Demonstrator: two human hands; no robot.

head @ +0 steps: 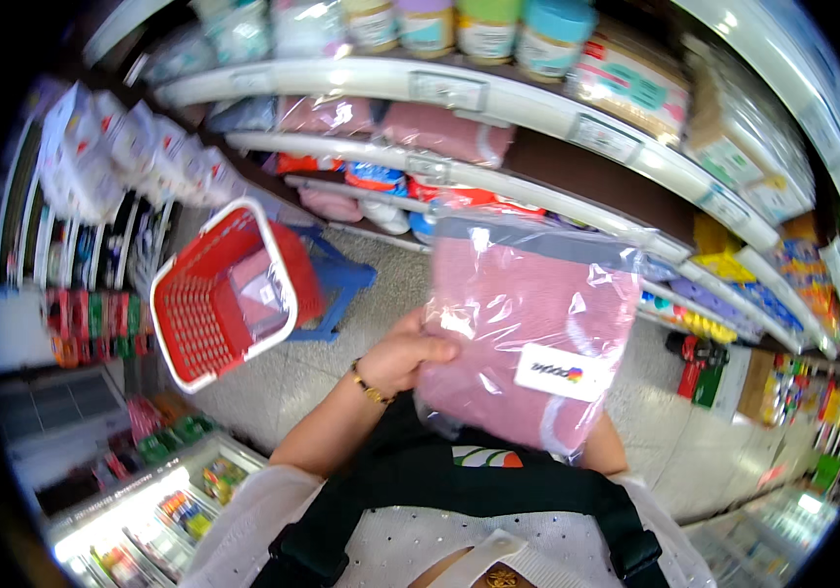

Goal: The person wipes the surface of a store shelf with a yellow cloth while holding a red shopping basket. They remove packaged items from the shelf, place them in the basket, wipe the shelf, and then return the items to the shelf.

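Observation:
My left hand (409, 353) grips the left edge of a clear plastic bag holding a folded pink textile (500, 309), with the thumb on top. The bag has a grey strip along its far end and a white label bearing writing. My right forearm (603, 445) reaches up behind the bag's near right corner; the right hand itself is hidden by the bag. To the left, a red plastic shopping basket (192, 294) with a white rim stands on a blue plastic stool (342, 279). Inside the basket lies another bagged pink and grey textile (254, 290).
Shop shelves (361, 158) curve across the front, with similar pink textile packs (442, 132) on one level and lidded jars (489, 29) above. White packages (82, 162) hang at the left. A lit glass display case (140, 514) is at lower left. Boxes (728, 382) stand at right.

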